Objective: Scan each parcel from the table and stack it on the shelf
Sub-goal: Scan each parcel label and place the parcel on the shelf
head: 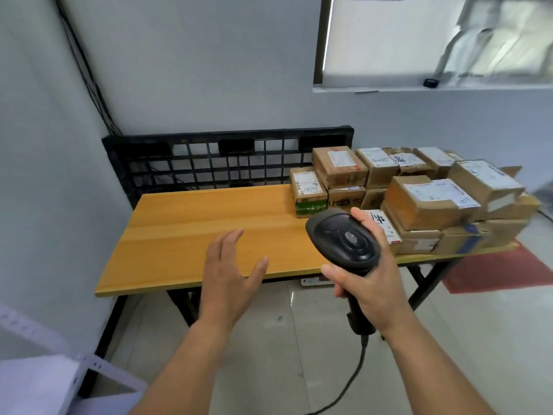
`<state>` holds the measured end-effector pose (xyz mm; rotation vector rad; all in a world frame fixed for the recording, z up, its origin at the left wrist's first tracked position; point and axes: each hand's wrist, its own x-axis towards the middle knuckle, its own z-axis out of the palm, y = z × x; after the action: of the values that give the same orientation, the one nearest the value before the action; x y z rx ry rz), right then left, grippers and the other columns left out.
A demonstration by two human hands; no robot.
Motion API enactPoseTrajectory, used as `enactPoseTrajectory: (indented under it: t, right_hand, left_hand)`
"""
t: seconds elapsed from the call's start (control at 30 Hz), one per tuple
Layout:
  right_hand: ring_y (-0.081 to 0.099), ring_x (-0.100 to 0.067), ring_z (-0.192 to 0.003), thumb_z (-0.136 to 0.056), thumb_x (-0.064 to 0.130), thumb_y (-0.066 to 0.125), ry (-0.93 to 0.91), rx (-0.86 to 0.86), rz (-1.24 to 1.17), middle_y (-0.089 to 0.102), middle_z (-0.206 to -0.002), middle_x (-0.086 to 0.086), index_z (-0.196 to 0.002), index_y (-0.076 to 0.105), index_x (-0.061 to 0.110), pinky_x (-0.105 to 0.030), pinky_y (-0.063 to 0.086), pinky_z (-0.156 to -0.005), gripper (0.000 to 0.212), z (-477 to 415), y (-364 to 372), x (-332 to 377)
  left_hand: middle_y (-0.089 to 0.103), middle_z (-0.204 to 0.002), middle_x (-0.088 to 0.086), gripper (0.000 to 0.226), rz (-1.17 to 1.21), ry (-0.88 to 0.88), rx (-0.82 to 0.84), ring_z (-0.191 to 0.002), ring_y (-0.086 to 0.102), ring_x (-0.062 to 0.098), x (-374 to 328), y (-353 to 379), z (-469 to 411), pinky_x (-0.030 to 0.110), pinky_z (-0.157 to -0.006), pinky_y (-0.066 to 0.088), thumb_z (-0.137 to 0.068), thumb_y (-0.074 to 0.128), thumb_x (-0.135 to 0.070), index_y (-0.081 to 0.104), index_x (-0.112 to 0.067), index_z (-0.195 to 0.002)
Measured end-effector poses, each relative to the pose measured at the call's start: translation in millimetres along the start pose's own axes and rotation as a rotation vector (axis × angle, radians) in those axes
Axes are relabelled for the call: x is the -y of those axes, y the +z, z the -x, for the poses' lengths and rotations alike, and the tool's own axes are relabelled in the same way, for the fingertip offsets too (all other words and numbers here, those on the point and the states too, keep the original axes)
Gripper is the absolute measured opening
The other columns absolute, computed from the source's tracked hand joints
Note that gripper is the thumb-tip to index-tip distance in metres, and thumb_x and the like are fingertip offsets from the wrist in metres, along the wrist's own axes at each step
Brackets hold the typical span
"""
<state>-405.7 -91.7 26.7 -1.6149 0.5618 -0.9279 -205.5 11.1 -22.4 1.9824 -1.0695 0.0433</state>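
Right hand clamped round scanner handle, head pointing to 11 o'clock. Left hand empty, fingers spread, over table front edge. Parcels heaped at 2 o'clock on the table's right end, none lifted. White shelf frame at 8 o'clock. Risks: a one-handed pull low in the heap likely topples upper boxes; trailing cable may snag on the turn shelfward.

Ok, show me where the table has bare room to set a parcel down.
The tabletop is bare on its left and middle, bordered by the black grid panel behind and the front edge; the left hand hovers over it. The right end is crowded with stacked parcels.
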Motion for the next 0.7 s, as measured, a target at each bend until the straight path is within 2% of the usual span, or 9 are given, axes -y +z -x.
enactPoseTrajectory:
  t: [0.07,0.13,0.17,0.23,0.3,0.4,0.5,0.6,0.7]
  right_hand:
    - [0.066,-0.011,-0.077,-0.056,0.036,0.086,-0.008,-0.036,0.042,0.055,-0.125,0.012,-0.136,0.043,0.047,-0.027,0.056,-0.052,0.091,-3,-10,-3]
    - [0.066,-0.015,-0.093,-0.062,0.019,0.09,-0.013,-0.07,0.074,0.054,-0.119,0.026,-0.137,0.043,0.044,-0.025,0.056,-0.053,0.092,-6,-23,-7]
    - [0.064,-0.018,-0.102,-0.065,0.011,0.089,-0.003,-0.093,0.082,0.053,-0.117,0.029,-0.139,0.042,0.041,-0.025,0.056,-0.053,0.093,-7,-31,-10]
    - [0.062,-0.025,-0.108,-0.065,0.011,0.086,0.016,-0.137,0.097,0.052,-0.119,0.029,-0.14,0.042,0.04,-0.024,0.057,-0.054,0.092,-11,-47,-16]
    - [0.062,-0.027,-0.105,-0.063,0.014,0.085,0.02,-0.166,0.118,0.053,-0.122,0.023,-0.139,0.042,0.043,-0.025,0.057,-0.054,0.092,-16,-64,-22]
    - [0.065,-0.022,-0.095,-0.066,0.006,0.088,0.017,-0.178,0.129,0.053,-0.125,0.014,-0.134,0.044,0.048,-0.025,0.056,-0.052,0.091,-29,-89,-29]
    - [0.065,-0.011,-0.074,-0.059,0.021,0.088,0.026,-0.168,0.106,0.056,-0.124,0.009,-0.131,0.045,0.051,-0.027,0.055,-0.051,0.089,-46,-116,-36]
    - [0.065,-0.009,-0.075,-0.058,0.023,0.09,0.06,-0.133,0.084,0.059,-0.118,0.019,-0.131,0.046,0.053,-0.027,0.054,-0.05,0.09,-68,-147,-48]
    - [0.066,-0.014,-0.084,-0.058,0.025,0.09,0.093,-0.093,0.054,0.06,-0.115,0.025,-0.133,0.046,0.05,-0.024,0.054,-0.053,0.09,-89,-181,-63]
  left_hand:
    - [0.046,-0.13,0.002,0.061,0.011,0.02,0.039,-0.12,0.042,0.018,-5,19,-8,0.035,-0.104,0.04,-0.084,0.071,-0.034,0.046,-0.013,-0.136]
    - [0.045,-0.131,0.002,0.062,0.026,0.031,0.083,-0.122,0.041,0.016,-12,36,-14,0.033,-0.105,0.039,-0.085,0.07,-0.035,0.045,-0.014,-0.138]
    - [0.044,-0.133,0.001,0.062,0.03,0.037,0.108,-0.123,0.04,0.014,-17,44,-18,0.032,-0.105,0.038,-0.085,0.069,-0.036,0.044,-0.015,-0.139]
    - [0.041,-0.136,-0.001,0.063,0.033,0.049,0.157,-0.125,0.038,0.011,-25,60,-24,0.027,-0.105,0.035,-0.086,0.067,-0.037,0.041,-0.018,-0.141]
    - [0.041,-0.137,-0.002,0.064,0.031,0.064,0.19,-0.127,0.036,0.01,-34,76,-31,0.023,-0.104,0.031,-0.087,0.066,-0.038,0.039,-0.019,-0.142]
    - [0.039,-0.14,-0.003,0.066,0.007,0.056,0.226,-0.128,0.035,0.009,-47,100,-43,0.02,-0.102,0.029,-0.088,0.065,-0.041,0.037,-0.021,-0.144]
    - [0.035,-0.143,-0.005,0.068,-0.006,0.009,0.272,-0.13,0.033,0.008,-63,126,-53,0.022,-0.104,0.03,-0.088,0.062,-0.045,0.033,-0.024,-0.146]
    - [0.032,-0.147,-0.005,0.07,-0.034,-0.06,0.312,-0.134,0.031,0.01,-82,156,-64,0.027,-0.108,0.031,-0.089,0.06,-0.049,0.029,-0.026,-0.148]
    - [0.031,-0.148,-0.006,0.071,-0.057,-0.148,0.363,-0.134,0.033,0.011,-103,191,-74,0.032,-0.109,0.037,-0.089,0.059,-0.05,0.028,-0.028,-0.149]
